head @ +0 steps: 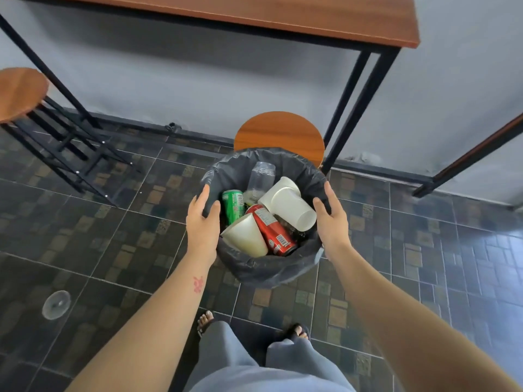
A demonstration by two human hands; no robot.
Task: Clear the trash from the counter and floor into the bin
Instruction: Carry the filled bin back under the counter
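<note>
A round bin [271, 267] lined with a dark grey bag stands in the middle of the view. Inside lie a green can [233, 206], a red can [273, 232], white paper cups [288, 206] and a clear plastic cup [260, 176]. My left hand [202, 222] is on the bin's left rim, thumb over the inner side and fingers outside. On the right rim, my right hand [332, 219] sits the same way. Whether the bin rests on the floor or is lifted is unclear.
A clear plastic lid [56, 304] lies on the dark tiled floor at the lower left. A wooden stool [278, 134] stands right behind the bin, another stool [19, 91] at the far left. A wooden counter [283, 15] on black legs runs along the grey wall.
</note>
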